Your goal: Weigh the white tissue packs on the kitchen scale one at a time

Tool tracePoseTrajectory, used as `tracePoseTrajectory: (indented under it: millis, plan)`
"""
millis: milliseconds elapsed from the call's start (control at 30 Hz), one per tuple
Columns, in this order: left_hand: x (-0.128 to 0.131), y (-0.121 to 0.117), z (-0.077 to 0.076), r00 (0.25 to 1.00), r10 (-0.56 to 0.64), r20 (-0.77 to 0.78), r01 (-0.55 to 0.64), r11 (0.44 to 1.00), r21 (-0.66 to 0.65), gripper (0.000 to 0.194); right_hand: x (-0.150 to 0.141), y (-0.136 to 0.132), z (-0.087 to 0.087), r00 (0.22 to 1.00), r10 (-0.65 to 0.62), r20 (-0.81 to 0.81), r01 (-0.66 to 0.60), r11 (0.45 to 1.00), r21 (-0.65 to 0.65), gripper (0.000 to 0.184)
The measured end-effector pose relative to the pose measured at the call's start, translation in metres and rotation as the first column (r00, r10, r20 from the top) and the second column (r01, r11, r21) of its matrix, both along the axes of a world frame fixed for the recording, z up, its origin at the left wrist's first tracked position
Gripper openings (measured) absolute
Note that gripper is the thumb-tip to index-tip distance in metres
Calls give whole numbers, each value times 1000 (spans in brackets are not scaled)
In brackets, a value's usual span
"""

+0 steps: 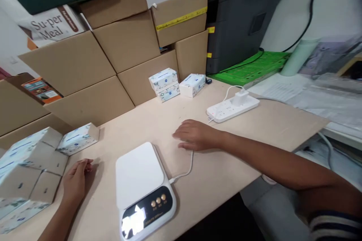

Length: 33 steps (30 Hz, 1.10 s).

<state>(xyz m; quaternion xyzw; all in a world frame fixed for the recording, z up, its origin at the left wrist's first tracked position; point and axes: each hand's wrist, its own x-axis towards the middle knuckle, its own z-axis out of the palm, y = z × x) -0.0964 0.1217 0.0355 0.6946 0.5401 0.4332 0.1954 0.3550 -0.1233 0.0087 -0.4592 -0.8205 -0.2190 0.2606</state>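
Observation:
A white digital scale [141, 180] with a lit display lies on the beige table [254, 135] in front of me. Its white cable [188, 167] runs from its right side under my right hand [195, 135]. That hand rests flat on the table just right of the scale, fingers stretched out, holding nothing. My left hand [75, 180] lies on the table left of the scale, fingers loosely curled and empty, next to a pile of small patterned boxes [28, 169].
A white power strip [232, 107] with a plugged charger lies at the back right. Three small patterned boxes [175, 83] stand before a wall of cardboard cartons [113, 52]. A black printer [240, 19] sits on a green mat [254, 66]. The table's edge runs along the right.

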Motion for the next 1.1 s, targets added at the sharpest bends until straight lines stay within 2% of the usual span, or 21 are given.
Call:
tracePoseTrajectory:
  millis: [100,300,367,433,533,600,667,733,800,833,900,967,1033,1100]
  plan:
    - [6,0,5,999,13,-52,-18,995,-96,41,2,-5,3,999,25,-21,-23,998,52,46]
    - [25,-9,23,954,11,-299,-51,990,-129,55,-9,-7,13,998,42,47,-44,998,42,43]
    - [40,-7,28,925,-1,-381,-42,994,-104,54,-16,-4,12,996,79,38,-81,994,67,45]
    - [67,-1,33,911,-13,-412,-6,999,-45,51,-23,1,11,994,104,21,-105,990,92,47]
    - [135,8,43,908,-98,-408,131,990,53,56,-31,11,10,994,106,-5,-105,989,104,51]
    - [198,10,54,864,-255,-434,310,949,57,60,-36,16,9,992,128,-23,-125,986,114,54]
    - [268,6,66,737,-447,-507,524,852,11,58,-41,17,9,977,209,-29,-203,968,145,59]
    - [342,-4,79,559,-585,-587,696,717,-52,56,-45,15,9,946,322,-21,-313,931,188,63]
    - [412,-18,88,455,-621,-638,769,635,-69,53,-49,12,11,911,412,-12,-400,891,216,69]
    - [444,-25,90,432,-619,-657,779,623,-75,52,-50,11,12,899,438,-12,-425,878,219,71]
    - [501,-42,87,428,-596,-680,754,650,-95,54,-50,12,15,887,462,-16,-450,871,200,74]
    - [544,-59,77,475,-546,-690,670,733,-120,58,-49,15,19,883,469,-6,-461,871,168,74]
    - [573,-74,66,537,-476,-696,559,819,-129,61,-46,19,21,880,473,39,-473,867,157,71]
    - [590,-82,60,571,-419,-706,478,869,-129,63,-44,23,23,932,354,76,-362,909,208,68]
